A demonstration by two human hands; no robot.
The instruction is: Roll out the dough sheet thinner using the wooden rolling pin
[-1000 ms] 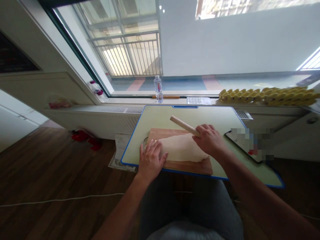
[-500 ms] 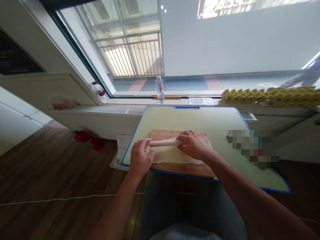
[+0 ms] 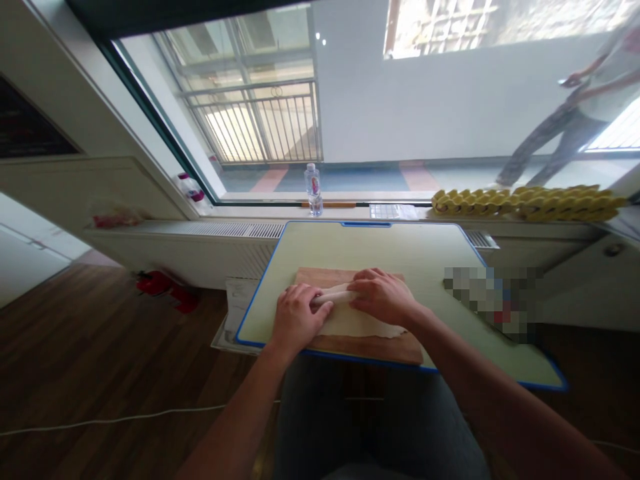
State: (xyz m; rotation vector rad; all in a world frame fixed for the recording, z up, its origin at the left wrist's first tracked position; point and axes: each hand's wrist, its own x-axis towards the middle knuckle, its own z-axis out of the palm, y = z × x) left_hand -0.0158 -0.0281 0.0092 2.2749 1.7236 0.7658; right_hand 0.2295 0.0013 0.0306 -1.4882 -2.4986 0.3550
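A rolling pin (image 3: 335, 296) lies crosswise on a flat sheet of dough (image 3: 359, 323), with some dough seemingly wrapped around the pin. Beneath the dough is a wooden board (image 3: 370, 348). My left hand (image 3: 300, 315) is closed over the pin's left part, thumb on the near side and fingers on the far side. Farther right, my right hand (image 3: 381, 296) curls over the pin and hides its right end. A short stretch of the pin shows between the two hands.
The board rests on a pale green tabletop (image 3: 425, 257) with blue edging. A pixelated object (image 3: 487, 300) lies on its right. A water bottle (image 3: 313, 190) and a yellow wavy item (image 3: 525, 202) stand on the sill. Beyond the window is a person (image 3: 575, 110).
My left hand has moved inward from the pin's left end and now covers more of it. The view has shifted slightly, and a person has come into sight outside.
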